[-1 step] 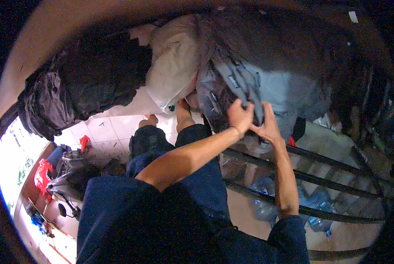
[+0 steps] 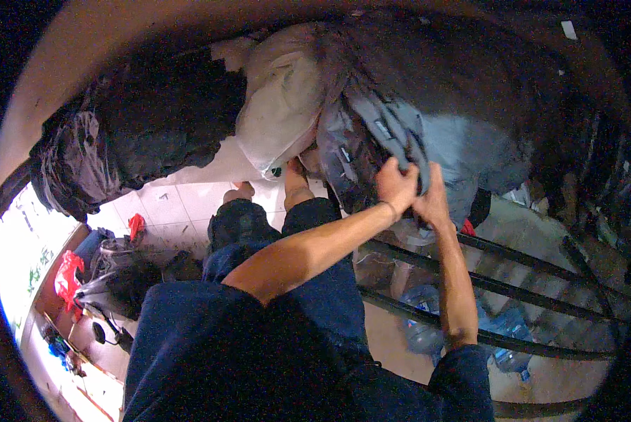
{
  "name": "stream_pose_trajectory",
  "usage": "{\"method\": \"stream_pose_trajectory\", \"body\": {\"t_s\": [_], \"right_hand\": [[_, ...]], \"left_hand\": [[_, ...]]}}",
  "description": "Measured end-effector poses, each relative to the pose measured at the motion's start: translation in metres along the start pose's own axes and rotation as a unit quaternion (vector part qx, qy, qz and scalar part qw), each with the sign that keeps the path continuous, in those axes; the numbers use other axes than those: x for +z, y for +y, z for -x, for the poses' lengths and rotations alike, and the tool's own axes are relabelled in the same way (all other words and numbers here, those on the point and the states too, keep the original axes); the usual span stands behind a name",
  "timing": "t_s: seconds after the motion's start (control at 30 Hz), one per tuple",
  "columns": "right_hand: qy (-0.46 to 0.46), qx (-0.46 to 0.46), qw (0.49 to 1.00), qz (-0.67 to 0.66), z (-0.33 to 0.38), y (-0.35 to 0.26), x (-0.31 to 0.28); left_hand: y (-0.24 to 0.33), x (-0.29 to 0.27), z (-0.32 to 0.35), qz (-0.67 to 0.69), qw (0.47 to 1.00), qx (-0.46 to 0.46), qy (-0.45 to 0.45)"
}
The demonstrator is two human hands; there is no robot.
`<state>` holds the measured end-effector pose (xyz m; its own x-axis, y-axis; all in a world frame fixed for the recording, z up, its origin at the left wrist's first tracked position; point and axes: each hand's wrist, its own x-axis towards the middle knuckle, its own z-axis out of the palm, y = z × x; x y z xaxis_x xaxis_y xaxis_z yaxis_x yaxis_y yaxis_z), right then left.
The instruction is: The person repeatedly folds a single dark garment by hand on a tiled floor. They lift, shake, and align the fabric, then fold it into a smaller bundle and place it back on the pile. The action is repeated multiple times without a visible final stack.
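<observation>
In front of me lies a heap of grey cloth (image 2: 463, 144), with folded grey layers bearing small dark tags. My left hand (image 2: 398, 187) is closed around the lower end of a grey cloth strip (image 2: 393, 133) that hangs from the heap. Right beside it, my right hand (image 2: 433, 198) is closed on the other side of the same strip, its thumb side against the left hand. Parts of the fingers are hidden behind cloth. Darker, shiny grey material (image 2: 345, 158) hangs just left of the hands.
A pale sack (image 2: 276, 105) and a black plastic-wrapped bundle (image 2: 146, 133) lie to the left. Dark railings (image 2: 484, 281) run below the right forearm, with stairs and large blue water jugs (image 2: 422, 330) beyond. A red plastic bag (image 2: 67, 280) sits at far left.
Both hands have shifted slightly right with the grey cloth strip. The right thumb, stretched out before, is now tucked in close to the left hand.
</observation>
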<state>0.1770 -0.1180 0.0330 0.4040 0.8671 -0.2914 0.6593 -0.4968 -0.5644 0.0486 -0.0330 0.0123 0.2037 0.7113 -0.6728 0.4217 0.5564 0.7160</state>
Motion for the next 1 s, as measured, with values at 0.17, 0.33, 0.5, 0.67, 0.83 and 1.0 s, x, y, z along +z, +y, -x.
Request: {"method": "stream_pose_trajectory", "body": {"t_s": [0.17,0.33,0.5,0.67,0.83,1.0], "right_hand": [[0.02,0.22,0.969,-0.111,-0.025,0.007,-0.02],[0.007,0.204,0.975,-0.09,-0.036,0.026,-0.029],[0.093,0.061,0.989,0.095,-0.028,0.01,-0.018],[-0.022,-0.065,0.993,0.093,-0.005,-0.018,0.005],[0.073,0.16,0.98,-0.09,-0.026,-0.01,-0.001],[0.006,0.254,0.962,-0.098,-0.05,0.008,-0.036]], "left_hand": [[-0.038,0.012,-0.025,-0.032,0.964,0.213,0.157],[-0.084,0.0,-0.063,-0.077,0.994,-0.074,0.015],[-0.059,-0.011,-0.05,0.006,0.984,-0.175,-0.022],[-0.012,-0.019,-0.023,0.061,0.993,-0.086,-0.049],[-0.02,-0.012,-0.025,0.064,0.998,0.012,0.0],[-0.095,-0.039,-0.033,-0.126,0.957,-0.25,0.079]]}}
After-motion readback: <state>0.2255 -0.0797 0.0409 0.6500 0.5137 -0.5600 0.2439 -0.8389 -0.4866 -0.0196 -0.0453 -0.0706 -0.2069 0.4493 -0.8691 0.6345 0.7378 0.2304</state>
